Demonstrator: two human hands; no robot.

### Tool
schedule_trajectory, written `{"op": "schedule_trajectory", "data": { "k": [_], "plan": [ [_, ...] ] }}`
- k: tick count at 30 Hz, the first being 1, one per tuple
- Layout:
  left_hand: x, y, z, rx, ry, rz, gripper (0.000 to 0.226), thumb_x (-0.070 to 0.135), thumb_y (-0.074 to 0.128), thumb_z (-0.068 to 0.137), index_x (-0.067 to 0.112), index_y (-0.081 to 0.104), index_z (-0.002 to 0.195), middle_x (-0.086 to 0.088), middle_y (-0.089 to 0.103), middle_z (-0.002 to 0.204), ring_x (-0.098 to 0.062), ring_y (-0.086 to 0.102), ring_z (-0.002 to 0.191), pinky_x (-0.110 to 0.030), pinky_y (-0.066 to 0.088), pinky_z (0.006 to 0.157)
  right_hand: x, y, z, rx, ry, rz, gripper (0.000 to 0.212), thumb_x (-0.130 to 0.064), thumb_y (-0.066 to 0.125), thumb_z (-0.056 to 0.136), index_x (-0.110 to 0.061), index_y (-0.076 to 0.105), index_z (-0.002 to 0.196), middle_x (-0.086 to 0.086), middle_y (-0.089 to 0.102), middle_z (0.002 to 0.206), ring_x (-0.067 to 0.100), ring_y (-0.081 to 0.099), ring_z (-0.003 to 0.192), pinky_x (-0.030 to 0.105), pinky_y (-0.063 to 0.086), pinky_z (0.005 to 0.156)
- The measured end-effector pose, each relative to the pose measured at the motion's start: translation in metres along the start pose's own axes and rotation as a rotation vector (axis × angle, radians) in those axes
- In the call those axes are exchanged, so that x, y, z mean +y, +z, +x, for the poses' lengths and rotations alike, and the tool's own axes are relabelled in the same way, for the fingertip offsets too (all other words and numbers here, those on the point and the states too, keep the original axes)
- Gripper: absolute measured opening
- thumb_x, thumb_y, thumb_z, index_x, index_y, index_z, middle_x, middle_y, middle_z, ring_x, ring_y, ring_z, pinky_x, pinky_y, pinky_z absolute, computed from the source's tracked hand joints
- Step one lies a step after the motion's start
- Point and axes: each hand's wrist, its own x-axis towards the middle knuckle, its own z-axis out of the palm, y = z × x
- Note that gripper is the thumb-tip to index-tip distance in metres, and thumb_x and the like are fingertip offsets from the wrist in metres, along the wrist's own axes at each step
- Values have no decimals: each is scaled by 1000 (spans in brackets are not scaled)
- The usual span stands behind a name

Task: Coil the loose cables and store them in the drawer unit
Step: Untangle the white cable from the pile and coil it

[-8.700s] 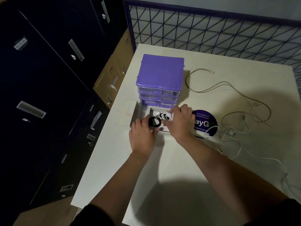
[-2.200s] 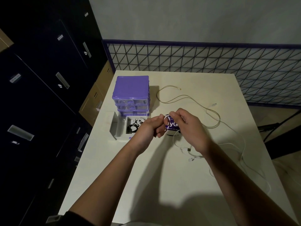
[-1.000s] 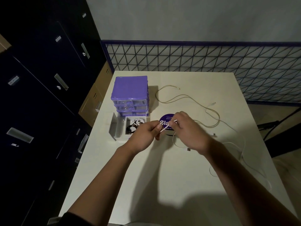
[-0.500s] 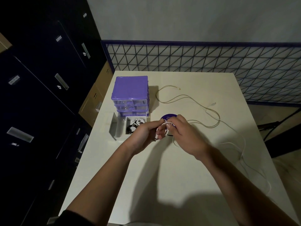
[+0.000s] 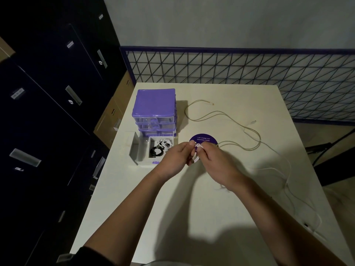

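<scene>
Your left hand [image 5: 173, 160] and right hand [image 5: 215, 162] pinched a half-wound white cable [image 5: 196, 159]; coils lay in the open drawer [image 5: 153, 150] leftward, a beige cable [image 5: 221, 114] beyond remained loose.

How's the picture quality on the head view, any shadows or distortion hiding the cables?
Head view: dim room; arm shadows fall on the near table; wide-angle lens bends the grid fence; thin white cable at right is faint; the coil in both hands stays readable; cabinets at left nearly black.

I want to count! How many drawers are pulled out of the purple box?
1. The open drawer sits pulled out at the bottom of the drawer unit; the drawers above look closed.
</scene>
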Motion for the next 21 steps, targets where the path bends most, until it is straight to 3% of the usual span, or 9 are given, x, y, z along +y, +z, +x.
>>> {"op": "schedule_trajectory", "data": {
  "k": [4,5,7,8,11,16,18,19,21],
  "plan": [
    [5,-2,-1,-46,-39,-48,42,37,42,102,16,44,66,12,46,55,-10,43,53,-34,41,81,0,-6,-1,-130,78,455,40,-41,38,99,-11,63,98,10,68,99,28,59,96,38,45,92],
    [7,-2,-2,-75,-41,-73,42,36,42,102,17,44,65,8,48,60,-11,42,54,-34,41,82,0,-9,-1,-156,87,545,43,-39,37,102,-4,63,103,12,68,100,27,59,96,29,45,90],
    [8,-4,-2,-134,-46,-117,42,37,42,102,18,42,64,3,48,67,-13,41,57,-33,40,84,-3,-15,-2,-209,104,667,44,-31,36,103,8,57,104,12,58,79,23,50,69,18,41,65],
    [8,-5,-2,-150,-52,-141,43,37,43,102,18,41,63,2,47,68,-13,41,58,-32,40,85,-3,-17,-2,-236,119,718,42,-30,37,103,8,54,101,7,44,69,15,38,59,18,30,53],
    [9,-7,-1,-142,-62,-198,43,39,44,100,19,39,63,-2,47,71,-18,39,66,-29,37,77,-2,-19,-1,-279,143,836,27,-27,40,102,-7,52,88,-1,26,64,10,19,56,31,9,58],
    [12,-4,1,-97,-29,23,35,36,38,103,16,47,76,3,48,72,-6,45,60,-19,41,71,-2,-15,4,-164,136,661,35,-29,37,104,1,51,92,1,38,61,6,37,48,15,27,51],
    [8,-1,3,-49,22,98,25,34,38,104,19,49,87,5,50,77,-6,48,65,-23,43,74,1,-9,6,-108,114,520,44,-40,37,102,1,54,99,21,58,79,27,59,72,29,44,68],
    [6,1,4,-30,52,135,20,34,38,103,21,49,92,5,51,81,-7,49,67,-26,43,75,3,-6,7,-94,112,479,46,-43,36,101,-1,55,101,27,60,94,37,59,90,43,46,81],
    [3,2,5,-11,113,265,23,38,37,103,18,48,98,4,53,83,-7,48,68,-26,43,72,3,-4,7,-76,116,441,44,-39,34,102,-1,55,104,27,60,105,41,55,102,47,43,92]
  ]
}}
